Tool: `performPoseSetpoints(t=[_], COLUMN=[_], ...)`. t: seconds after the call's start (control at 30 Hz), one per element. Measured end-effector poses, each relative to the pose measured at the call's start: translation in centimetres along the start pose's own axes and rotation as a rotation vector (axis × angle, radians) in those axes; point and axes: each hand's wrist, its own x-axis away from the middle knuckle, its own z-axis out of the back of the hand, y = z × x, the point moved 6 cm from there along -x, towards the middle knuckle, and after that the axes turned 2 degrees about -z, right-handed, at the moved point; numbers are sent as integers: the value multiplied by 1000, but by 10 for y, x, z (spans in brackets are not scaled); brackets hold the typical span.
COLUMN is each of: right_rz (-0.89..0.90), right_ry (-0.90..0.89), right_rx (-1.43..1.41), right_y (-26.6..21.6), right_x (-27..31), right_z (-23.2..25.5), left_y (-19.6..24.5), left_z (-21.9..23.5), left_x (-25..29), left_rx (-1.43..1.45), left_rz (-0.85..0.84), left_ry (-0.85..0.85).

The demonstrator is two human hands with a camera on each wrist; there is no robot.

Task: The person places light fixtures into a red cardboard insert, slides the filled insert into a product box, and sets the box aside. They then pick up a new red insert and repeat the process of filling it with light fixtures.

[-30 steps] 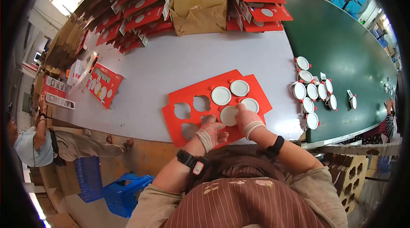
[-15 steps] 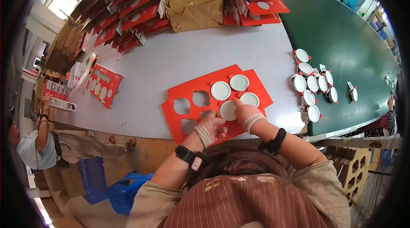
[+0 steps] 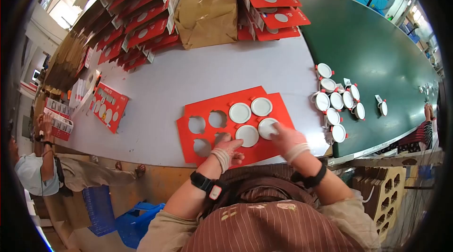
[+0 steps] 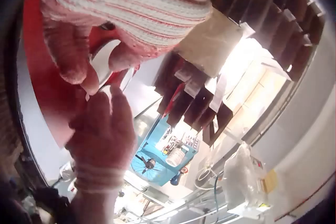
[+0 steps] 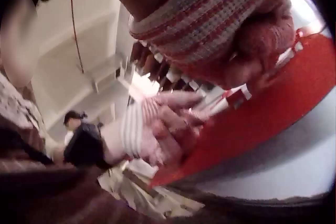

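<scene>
A red die-cut card [image 3: 222, 99] lies on the white table in the head view, with several round holes in its left half. Four white discs with red clips sit in its right half. The left hand [image 3: 225, 152] rests at the near-left edge of the lower-left disc [image 3: 247, 136], its thumb and fingers loosely bent in the left wrist view. Blurred, the right hand [image 3: 290, 143] touches the right side of the lower-right disc [image 3: 267, 128]. In the right wrist view its fingers lie bent against the card, partly hiding what they touch.
White discs [image 3: 333, 116] with red clips stand grouped on the green surface [image 3: 349, 40] at right. Stacked red packages and a brown taped box [image 3: 206, 14] stand at the back. A printed red box [image 3: 109, 107] lies left. Another person [image 3: 37, 169] is at far left.
The right hand has moved right, from the lower-left disc to the lower-right one. The left hand stays beside the lower-left disc. The head view has shifted slightly.
</scene>
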Motion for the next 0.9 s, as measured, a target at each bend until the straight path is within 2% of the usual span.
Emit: performPoseSetpoints(t=[0.03, 0.1, 0.13, 0.17, 0.23, 0.27, 0.3, 0.4, 0.47, 0.5, 0.53, 0.57, 0.6, 0.63, 0.67, 0.73, 0.77, 0.8, 0.83, 0.87, 0.9], right_rz=[-68, -274, -440, -455, -649, -706, -716, -741, -784, -788, -798, -804, -725, -727, -689, -593, -593, -629, -659, -640, -628], right_ry=[68, 366, 441, 610, 529, 421, 389, 380, 299, 305, 209, 108, 255, 252, 274, 308, 308, 239, 170, 237, 232], right_rx=[-37, -147, -11, 87, 80, 67, -18, 9, 52, 47, -76, -197, -164, -169, -308, -477, -482, -585, -685, -707, -706], right_y=[29, 106, 130, 165, 215, 230, 240, 224, 222, 225, 230, 234, 260, 276, 286, 294, 299, 298, 289, 279, 258], right_x=[1, 14, 29, 44, 56, 57, 55, 59, 63, 64, 63, 65, 62, 63, 62, 58, 59, 60, 60, 62, 65], right_z=[15, 48, 71, 76, 73, 64, 57, 69, 75, 79, 74, 68, 55, 44, 36, 21, 14, 7, 6, 14, 22], left_y=[3, 6, 6, 2, 5, 5, 9, 8, 6, 4, 1, 0, 0, 1, -2, 9, 3, 10, 30, 31, 29], left_z=[-2, 5, 6, 6, 7, 3, -1, -4, 0, 1, 0, 1, 1, 2, 5, 17, 25, 31, 15, 7, 2], left_x=[0, -2, -6, -9, -16, -18, -15, -20, -25, -24, -24, -23, -17, -14, -13, -7, -10, -8, 15, 29, 28], left_rx=[-3, -212, -209, -219, -372, -402, -426, -461, -473, -359, -244, -248, -197, -148, -153, -458, -462, -633, -799, -774, -768], left_rz=[0, 10, -48, -52, -124, -129, -140, -87, -86, -61, -34, -34, -47, -61, -62, -368, -369, -604, -843, -732, -735], left_ry=[-15, 133, 104, 68, 192, 197, 212, 227, 231, 198, 166, 166, 173, 181, 183, 309, 311, 387, 462, 468, 479])
